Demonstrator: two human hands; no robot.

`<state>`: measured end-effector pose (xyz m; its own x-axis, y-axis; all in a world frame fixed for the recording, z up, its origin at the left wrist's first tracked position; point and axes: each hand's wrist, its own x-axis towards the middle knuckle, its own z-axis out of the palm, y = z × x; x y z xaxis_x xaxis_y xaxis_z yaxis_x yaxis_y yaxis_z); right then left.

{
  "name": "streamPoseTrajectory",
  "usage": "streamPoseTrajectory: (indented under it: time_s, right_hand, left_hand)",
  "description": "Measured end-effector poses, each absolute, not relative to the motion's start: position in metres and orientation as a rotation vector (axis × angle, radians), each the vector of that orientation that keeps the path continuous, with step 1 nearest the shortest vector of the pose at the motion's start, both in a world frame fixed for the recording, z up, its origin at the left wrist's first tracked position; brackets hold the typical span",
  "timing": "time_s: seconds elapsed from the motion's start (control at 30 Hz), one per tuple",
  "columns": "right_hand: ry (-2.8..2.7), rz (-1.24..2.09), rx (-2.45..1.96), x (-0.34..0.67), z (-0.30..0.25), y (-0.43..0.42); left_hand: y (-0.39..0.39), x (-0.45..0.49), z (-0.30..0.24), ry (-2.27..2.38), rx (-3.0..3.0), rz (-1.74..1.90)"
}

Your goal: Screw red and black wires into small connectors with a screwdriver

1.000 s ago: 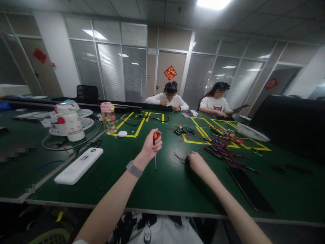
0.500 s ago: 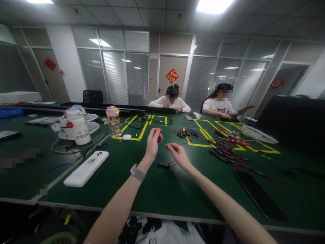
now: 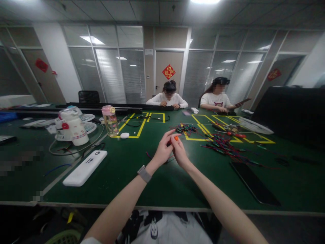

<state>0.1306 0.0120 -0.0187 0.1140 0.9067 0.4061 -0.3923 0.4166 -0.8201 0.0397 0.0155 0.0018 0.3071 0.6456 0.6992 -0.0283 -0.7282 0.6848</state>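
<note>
My left hand [image 3: 164,148], a grey watch band at its wrist, meets my right hand [image 3: 179,150] over the middle of the green table. A small orange object [image 3: 176,138] shows at the joined fingertips; its kind cannot be made out. The fingers of both hands are closed around it, and the left index finger reaches out above. Below the hands, a thin wired piece [image 3: 149,155] lies on the table, mostly hidden behind the left hand and wrist.
Bundles of red and blue wired parts [image 3: 225,145] lie to the right, near a black phone [image 3: 255,183]. At the left are a white power bank [image 3: 85,168], a pink-lidded bottle [image 3: 110,121] and a white jug [image 3: 76,127]. Two people sit across the table.
My hands were apart, with the orange object in the left one. They have come together, the left moving right and slightly down. The camera view has shifted slightly.
</note>
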Motion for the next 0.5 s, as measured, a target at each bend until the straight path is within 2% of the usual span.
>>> streamPoseTrajectory:
  time_s: [0.13, 0.2, 0.3, 0.37, 0.5]
  right_hand:
    - [-1.222, 0.826, -0.656, 0.135, -0.006, 0.002]
    - [-1.359, 0.569, -0.74, 0.144, 0.0, -0.003]
    - [-1.345, 0.111, -0.881, 0.164, 0.005, -0.003]
    - [-1.324, -0.151, -0.933, 0.177, 0.005, 0.0]
    - [-1.421, -0.383, -0.97, 0.189, -0.003, 0.01]
  left_hand:
    - [0.017, 0.032, 0.009, 0.516, 2.033, 1.377]
    - [0.02, 0.024, 0.014, 0.542, 2.127, 1.318]
    - [0.026, 0.007, 0.014, 0.832, 2.365, 1.221]
    - [0.03, -0.006, 0.01, 0.969, 2.521, 0.994]
    - [0.033, -0.027, -0.006, 0.978, 2.587, 0.573]
